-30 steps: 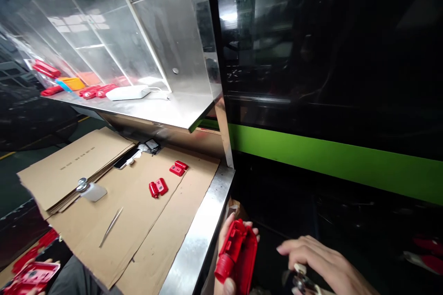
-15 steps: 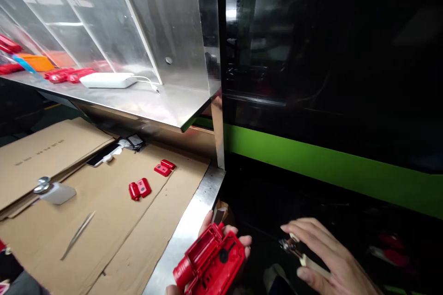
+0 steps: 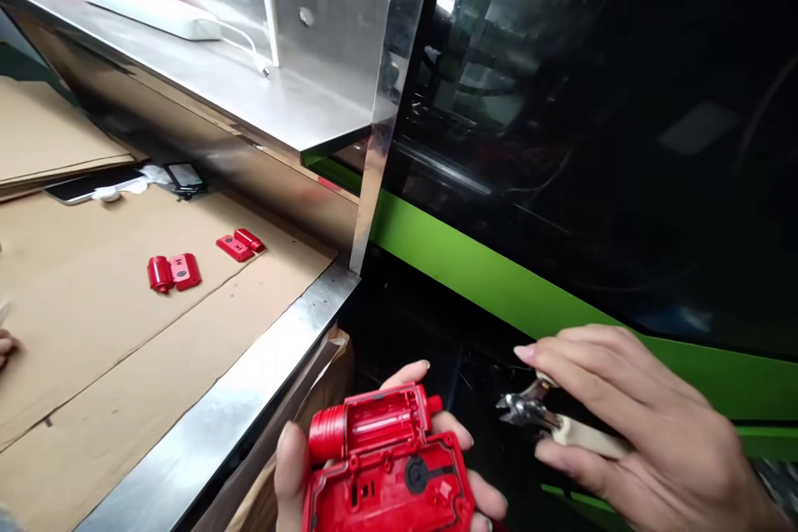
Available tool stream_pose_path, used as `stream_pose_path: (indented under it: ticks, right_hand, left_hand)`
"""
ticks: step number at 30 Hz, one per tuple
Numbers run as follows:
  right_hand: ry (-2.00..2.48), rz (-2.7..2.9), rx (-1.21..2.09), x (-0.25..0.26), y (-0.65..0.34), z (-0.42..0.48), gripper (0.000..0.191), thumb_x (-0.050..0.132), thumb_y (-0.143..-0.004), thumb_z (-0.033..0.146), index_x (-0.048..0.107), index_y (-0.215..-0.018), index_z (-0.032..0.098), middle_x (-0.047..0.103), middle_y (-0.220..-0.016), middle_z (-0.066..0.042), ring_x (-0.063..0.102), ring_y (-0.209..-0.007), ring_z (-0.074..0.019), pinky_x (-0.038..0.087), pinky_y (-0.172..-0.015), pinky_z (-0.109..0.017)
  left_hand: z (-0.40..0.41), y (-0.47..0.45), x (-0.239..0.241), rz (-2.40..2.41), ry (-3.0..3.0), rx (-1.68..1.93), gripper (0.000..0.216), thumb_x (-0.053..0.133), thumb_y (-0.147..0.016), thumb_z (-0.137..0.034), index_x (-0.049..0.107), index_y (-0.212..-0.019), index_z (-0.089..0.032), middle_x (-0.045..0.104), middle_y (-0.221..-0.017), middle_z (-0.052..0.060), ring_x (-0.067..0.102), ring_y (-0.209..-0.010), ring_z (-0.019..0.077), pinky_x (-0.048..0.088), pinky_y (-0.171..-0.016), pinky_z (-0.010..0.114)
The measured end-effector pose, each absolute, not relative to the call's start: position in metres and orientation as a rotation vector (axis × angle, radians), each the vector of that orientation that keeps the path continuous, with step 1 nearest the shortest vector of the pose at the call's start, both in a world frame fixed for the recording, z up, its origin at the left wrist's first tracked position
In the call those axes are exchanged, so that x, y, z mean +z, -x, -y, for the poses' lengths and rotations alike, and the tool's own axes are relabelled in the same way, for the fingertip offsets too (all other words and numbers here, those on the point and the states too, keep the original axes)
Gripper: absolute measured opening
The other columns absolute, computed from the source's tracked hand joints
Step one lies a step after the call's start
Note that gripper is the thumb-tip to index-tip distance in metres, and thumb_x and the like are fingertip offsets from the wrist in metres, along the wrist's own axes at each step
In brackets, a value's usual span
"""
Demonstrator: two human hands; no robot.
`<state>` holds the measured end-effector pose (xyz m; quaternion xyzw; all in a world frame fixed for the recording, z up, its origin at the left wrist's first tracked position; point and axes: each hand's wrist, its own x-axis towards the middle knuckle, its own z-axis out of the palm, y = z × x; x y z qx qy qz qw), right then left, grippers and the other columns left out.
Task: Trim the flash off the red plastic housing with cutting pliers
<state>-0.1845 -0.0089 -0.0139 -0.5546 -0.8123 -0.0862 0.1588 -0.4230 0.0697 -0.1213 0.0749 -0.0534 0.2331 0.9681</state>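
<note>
Housing [image 3: 390,486], red and opened to its inner side, is held at six o'clock in the left hand [image 3: 292,470]. Pale-handled pliers [image 3: 570,434] — tips parted, apart from the housing — are gripped by the right hand [image 3: 664,424] between four and five o'clock. Two smaller red cases [image 3: 185,272] are laid on cardboard [image 3: 105,283] near nine o'clock.
</note>
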Motion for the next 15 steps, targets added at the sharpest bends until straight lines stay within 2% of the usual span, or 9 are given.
stream_pose_path:
  ticks: [3, 7, 10, 12, 15]
  right_hand:
    - [1.547, 2.365, -0.262, -0.003, 0.186, 0.013, 0.048, 0.065, -0.096, 0.035, 0.054, -0.133, 0.007, 0.063, -0.116, -0.012, 0.053, -0.112, -0.0246, 0.043, -0.093, -0.039]
    - [1.495, 2.404, -0.262, -0.002, 0.195, 0.017, 0.048, 0.064, -0.096, 0.037, 0.055, -0.13, 0.004, 0.064, -0.115, -0.013, 0.053, -0.111, -0.0247, 0.042, -0.094, -0.039]
    - [1.495, 2.438, -0.274, -0.005, 0.194, 0.018, 0.05, 0.065, -0.094, 0.04, 0.055, -0.13, 0.007, 0.065, -0.116, -0.011, 0.053, -0.112, -0.0253, 0.044, -0.094, -0.039]
    - [1.529, 2.409, -0.27, -0.009, 0.19, 0.02, 0.05, 0.066, -0.093, 0.041, 0.056, -0.131, 0.011, 0.064, -0.118, -0.011, 0.054, -0.114, -0.0261, 0.047, -0.093, -0.037]
    - [1.594, 2.305, -0.292, -0.02, 0.186, 0.02, 0.044, 0.061, -0.095, 0.04, 0.057, -0.131, 0.015, 0.063, -0.122, -0.01, 0.059, -0.115, -0.0261, 0.053, -0.091, -0.033]
  left_hand:
    - [-0.066, 0.414, -0.115, 0.205, -0.09, 0.484, 0.084, 0.041, -0.083, -0.084, 0.052, -0.144, -0.028, 0.067, -0.126, 0.015, 0.069, -0.107, 0.0343, 0.052, -0.09, 0.036]
    - [-0.06, 0.411, -0.119, 0.244, -0.062, 0.476, 0.087, 0.037, -0.083, -0.086, 0.052, -0.145, -0.026, 0.069, -0.124, 0.013, 0.071, -0.104, 0.0301, 0.051, -0.093, 0.035]
    - [-0.055, 0.41, -0.122, 0.255, -0.072, 0.504, 0.086, 0.035, -0.085, -0.085, 0.052, -0.144, -0.025, 0.069, -0.125, 0.015, 0.07, -0.106, 0.0313, 0.05, -0.095, 0.038]
    - [-0.05, 0.409, -0.121, 0.204, -0.113, 0.584, 0.083, 0.041, -0.084, -0.083, 0.054, -0.143, -0.026, 0.068, -0.124, 0.016, 0.07, -0.105, 0.0358, 0.05, -0.092, 0.041]
    - [-0.047, 0.406, -0.116, 0.025, -0.154, 0.775, 0.076, 0.068, -0.076, -0.072, 0.058, -0.137, -0.028, 0.068, -0.122, 0.014, 0.068, -0.106, 0.0402, 0.049, -0.096, 0.049]
